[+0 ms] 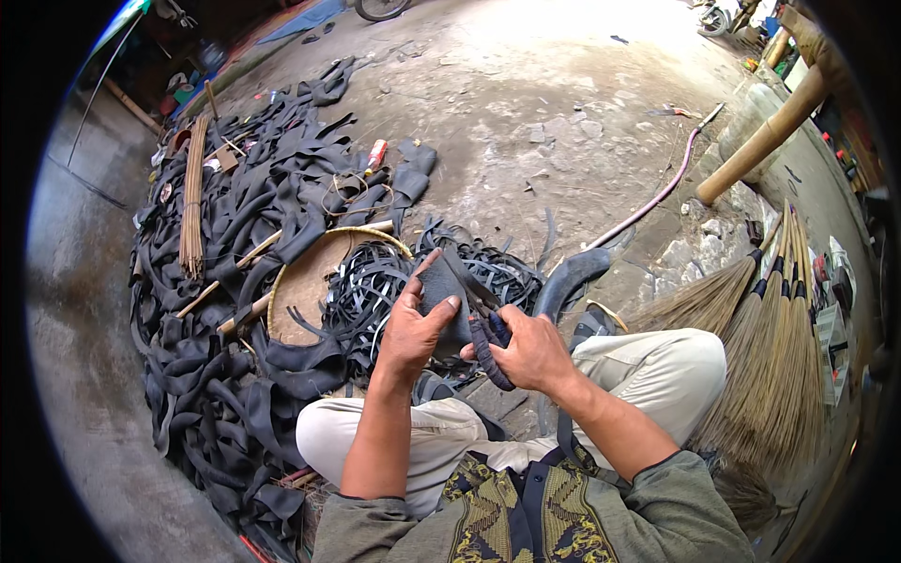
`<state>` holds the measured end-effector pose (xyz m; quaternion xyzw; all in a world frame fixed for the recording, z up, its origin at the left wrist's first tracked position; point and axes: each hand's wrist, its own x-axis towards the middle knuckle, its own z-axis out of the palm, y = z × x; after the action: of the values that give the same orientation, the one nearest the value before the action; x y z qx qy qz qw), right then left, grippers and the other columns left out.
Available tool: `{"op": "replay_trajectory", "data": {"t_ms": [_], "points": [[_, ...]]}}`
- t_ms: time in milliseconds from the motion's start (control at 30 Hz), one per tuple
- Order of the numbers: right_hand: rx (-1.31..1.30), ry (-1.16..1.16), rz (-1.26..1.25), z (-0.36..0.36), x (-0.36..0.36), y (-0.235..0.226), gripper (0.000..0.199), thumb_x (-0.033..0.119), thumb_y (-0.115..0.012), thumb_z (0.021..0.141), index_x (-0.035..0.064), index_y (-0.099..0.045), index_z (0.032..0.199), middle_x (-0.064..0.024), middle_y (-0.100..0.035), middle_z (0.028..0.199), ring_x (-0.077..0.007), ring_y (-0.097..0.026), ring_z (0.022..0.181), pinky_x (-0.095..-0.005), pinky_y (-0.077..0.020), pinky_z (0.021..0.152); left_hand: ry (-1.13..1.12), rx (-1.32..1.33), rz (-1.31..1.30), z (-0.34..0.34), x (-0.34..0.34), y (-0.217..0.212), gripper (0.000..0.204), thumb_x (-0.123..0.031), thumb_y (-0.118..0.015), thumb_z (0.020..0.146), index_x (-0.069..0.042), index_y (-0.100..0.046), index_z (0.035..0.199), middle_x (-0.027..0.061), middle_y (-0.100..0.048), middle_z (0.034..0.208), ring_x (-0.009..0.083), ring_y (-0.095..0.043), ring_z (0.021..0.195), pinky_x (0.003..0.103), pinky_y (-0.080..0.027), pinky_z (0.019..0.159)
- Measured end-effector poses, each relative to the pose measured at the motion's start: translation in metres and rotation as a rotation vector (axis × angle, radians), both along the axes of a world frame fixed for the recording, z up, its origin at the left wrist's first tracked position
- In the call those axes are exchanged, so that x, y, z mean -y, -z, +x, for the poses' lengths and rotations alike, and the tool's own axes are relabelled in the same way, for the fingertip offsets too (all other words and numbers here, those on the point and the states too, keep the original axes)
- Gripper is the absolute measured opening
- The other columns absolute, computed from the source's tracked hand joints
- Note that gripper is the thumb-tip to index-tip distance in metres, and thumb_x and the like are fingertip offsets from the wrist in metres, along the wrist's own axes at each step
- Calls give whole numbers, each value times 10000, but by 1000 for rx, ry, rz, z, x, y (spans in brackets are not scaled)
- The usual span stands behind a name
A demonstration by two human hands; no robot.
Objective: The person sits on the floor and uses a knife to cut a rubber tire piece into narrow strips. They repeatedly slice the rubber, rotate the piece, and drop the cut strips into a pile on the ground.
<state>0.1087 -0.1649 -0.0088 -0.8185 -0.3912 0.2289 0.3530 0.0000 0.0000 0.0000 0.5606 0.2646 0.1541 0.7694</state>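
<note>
Rubber piece (441,293) pinched in left hand (413,328), just right of woven tray (310,281); right hand (530,352) closed on scissors (488,342). Mid-cut, probably; next needs steady feed into blades.

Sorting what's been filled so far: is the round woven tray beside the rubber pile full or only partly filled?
Partly filled. Cut black rubber strips cover the right side of the woven tray; its left side shows bare weave.

rubber piece (441,296) between left hand (413,328) and right hand (530,352), above the knees. round basket (305,281) of strips just ahead-left, rubber heap (244,216) beyond and left of it. brooms (770,347) on the right, hose (657,197) behind them.
</note>
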Motion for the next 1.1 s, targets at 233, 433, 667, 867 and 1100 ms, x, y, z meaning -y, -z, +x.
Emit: {"op": "replay_trajectory", "data": {"t_ms": [233, 433, 667, 867, 1100], "points": [[-120, 43, 9, 0, 1, 0, 632, 570, -851, 760, 3, -664, 968, -211, -689, 775, -385, -714, 737, -442, -522, 640, -22, -47, 93, 1, 2, 2, 681, -25, -659, 912, -66, -424, 1549, 86, -647, 1213, 151, -623, 1027, 293, -507, 957], [-145, 49, -33, 8, -1, 9, 731, 681, -767, 795, -5, -631, 1010, -227, -694, 793, -421, -718, 794, -471, -536, 684, 80, -70, 77, 4, 5, 3, 672, -5, -653, 913, -43, -424, 1543, 88, -656, 1190, 160, -656, 1000, 298, -521, 940], [-263, 61, -114, 10, -2, 18, 737, 705, -779, 764, 6, -707, 987, -198, -716, 812, -344, -723, 799, -435, -529, 717, 24, -138, -40, 5, 4, 6, 616, 28, -648, 901, -61, -496, 1491, 81, -675, 1186, 155, -677, 978, 299, -557, 882], [-428, 44, -76, 17, 0, 25, 672, 631, -812, 785, 6, -704, 1007, -135, -709, 773, -198, -668, 705, -370, -508, 665, -25, -146, -51, 4, 3, 13, 588, 30, -652, 900, -54, -510, 1464, 76, -680, 1170, 153, -678, 948, 300, -564, 854], [-378, -60, 212, 7, -1, 42, 514, 354, -824, 816, 7, -605, 1126, -189, -699, 970, -350, -683, 878, -424, -517, 785, -235, -46, -246, 2, -10, 29, 564, -45, -704, 915, 16, -467, 1423, 116, -641, 1228, 194, -663, 1021, 356, -554, 899]]}}
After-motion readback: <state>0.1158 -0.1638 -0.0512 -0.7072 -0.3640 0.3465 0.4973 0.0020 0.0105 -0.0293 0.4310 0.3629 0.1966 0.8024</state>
